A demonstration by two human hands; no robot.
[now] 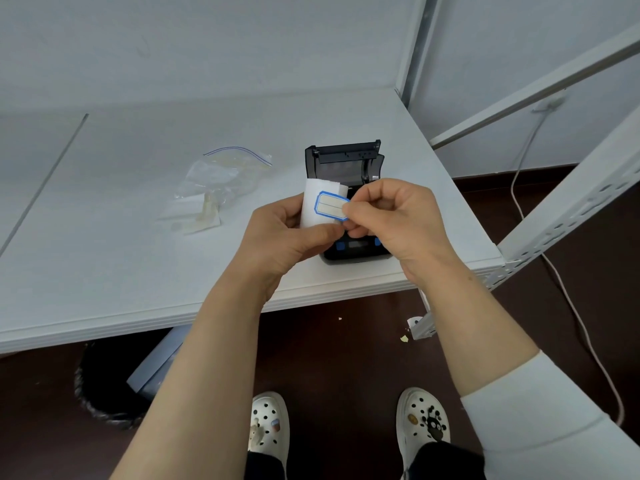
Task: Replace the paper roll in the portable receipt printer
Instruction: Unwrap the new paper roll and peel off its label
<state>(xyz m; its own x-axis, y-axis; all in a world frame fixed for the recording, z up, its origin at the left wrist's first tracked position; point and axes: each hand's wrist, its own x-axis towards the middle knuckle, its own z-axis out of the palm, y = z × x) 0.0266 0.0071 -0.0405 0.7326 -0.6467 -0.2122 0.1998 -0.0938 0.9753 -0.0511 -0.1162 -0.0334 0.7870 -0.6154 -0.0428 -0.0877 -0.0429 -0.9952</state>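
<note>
A black portable receipt printer [343, 164] stands near the white table's right front corner with its lid raised. Just above it I hold a white paper roll [313, 206] in my left hand [287, 237], thumb across its lower side. A blue-bordered sticker [330, 206] sits on the roll. My right hand [398, 220] pinches the sticker's right end between thumb and forefinger. Both hands cover the printer's front panel except two blue buttons.
A clear zip bag [221, 181] with small items lies on the table [104, 265] left of the printer. A white metal rack frame [561, 209] rises on the right, with a cable [571, 306] hanging beside it. A dark bin [104, 393] stands under the table.
</note>
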